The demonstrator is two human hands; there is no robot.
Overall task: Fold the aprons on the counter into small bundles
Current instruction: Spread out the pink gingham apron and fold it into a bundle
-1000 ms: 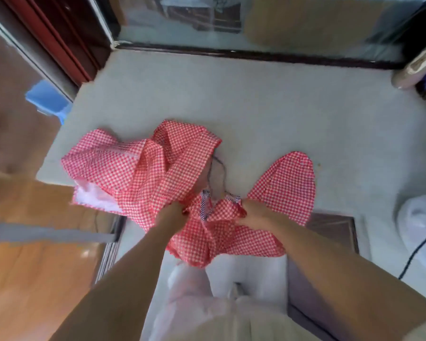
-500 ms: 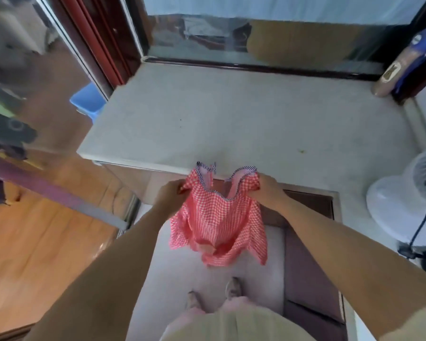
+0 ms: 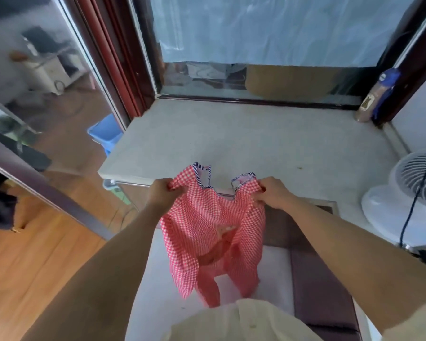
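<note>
your left hand (image 3: 163,193) and right hand (image 3: 274,193) each pinch a top corner of the red checked apron (image 3: 212,232) at frame centre, likely so it hangs straight, clear of the worktop (image 3: 244,134), for folding.

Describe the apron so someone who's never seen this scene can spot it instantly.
Find the pale counter under the window. At its near edge the left hand and right hand hold the apron up by its top corners. It alone is red-and-white checked with navy-striped trim, unlike the plain white fan to its right.
</note>
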